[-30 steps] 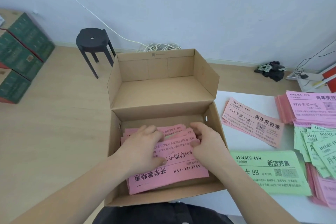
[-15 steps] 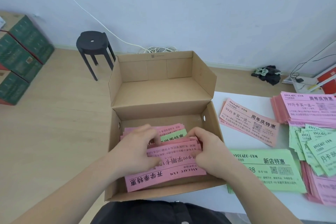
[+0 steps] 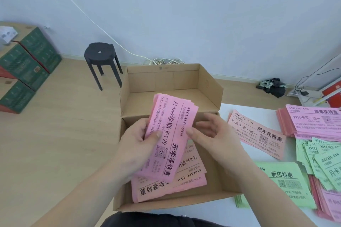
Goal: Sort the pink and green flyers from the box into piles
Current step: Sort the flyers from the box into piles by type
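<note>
- Left hand [image 3: 136, 145]: grips the pink flyer bundle [image 3: 169, 134], thumb pressed on its face and fingers curled behind. The bundle is held tilted above the cardboard box [image 3: 171, 205], printed side readable, probably for checking.
- Right hand [image 3: 212, 134]: fingers spread and relaxed, holding nothing. The thumb tip is at the bundle's right edge; contact cannot be confirmed. It is placed to square or take over the bundle.
- Remaining pink flyers [image 3: 184, 180] lie in the box.
- Destinations on the white table [image 3: 258, 111], right of the box: pink pile [image 3: 258, 134] far, green pile [image 3: 282, 180] near.
</note>
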Tool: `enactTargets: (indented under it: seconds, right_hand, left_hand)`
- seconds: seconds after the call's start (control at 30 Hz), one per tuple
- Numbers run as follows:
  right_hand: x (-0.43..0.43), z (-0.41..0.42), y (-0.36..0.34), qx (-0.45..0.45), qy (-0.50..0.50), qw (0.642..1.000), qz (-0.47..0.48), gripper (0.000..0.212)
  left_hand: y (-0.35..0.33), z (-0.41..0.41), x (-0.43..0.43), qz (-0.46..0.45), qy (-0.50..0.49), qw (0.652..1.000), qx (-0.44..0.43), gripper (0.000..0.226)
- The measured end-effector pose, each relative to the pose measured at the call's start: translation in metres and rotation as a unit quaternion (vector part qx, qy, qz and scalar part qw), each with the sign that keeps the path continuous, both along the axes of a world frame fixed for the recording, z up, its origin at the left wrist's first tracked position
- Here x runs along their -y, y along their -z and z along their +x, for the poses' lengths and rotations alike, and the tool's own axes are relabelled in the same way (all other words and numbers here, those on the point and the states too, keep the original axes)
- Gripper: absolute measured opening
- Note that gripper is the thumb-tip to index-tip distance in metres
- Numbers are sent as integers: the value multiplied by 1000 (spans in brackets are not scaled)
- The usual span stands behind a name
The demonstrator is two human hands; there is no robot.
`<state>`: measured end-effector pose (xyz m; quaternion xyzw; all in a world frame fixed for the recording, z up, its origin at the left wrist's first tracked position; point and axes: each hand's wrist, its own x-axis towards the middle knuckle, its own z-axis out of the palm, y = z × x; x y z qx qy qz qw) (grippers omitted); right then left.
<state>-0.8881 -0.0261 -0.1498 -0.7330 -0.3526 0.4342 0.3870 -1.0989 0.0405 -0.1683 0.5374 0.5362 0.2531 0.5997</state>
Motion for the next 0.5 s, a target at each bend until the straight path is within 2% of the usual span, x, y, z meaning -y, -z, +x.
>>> enactTargets:
  seconds: [0.07,0.17,0.27,0.33,0.5]
  right_hand:
    - [1,-9,-4,-66,-33,997,0,51]
    - [2,-23,-1,-72,-15,996,42,26]
    - [1,-22,0,-50,-39,997,51,26]
    - [2,-20,0,-70,-54,995,42,30]
    - [1,-8,2,-106,33,992,54,28]
  left_hand:
    - [-8,8,10,-52,-56,993,88,18]
    - [-14,18,23,-87,-73,981,160,25]
    - [-13,18,26,-96,-82,975,185,34]
    - [-14,18,26,-98,-87,974,187,39]
    - [-17,14,25,-77,-38,987,137,27]
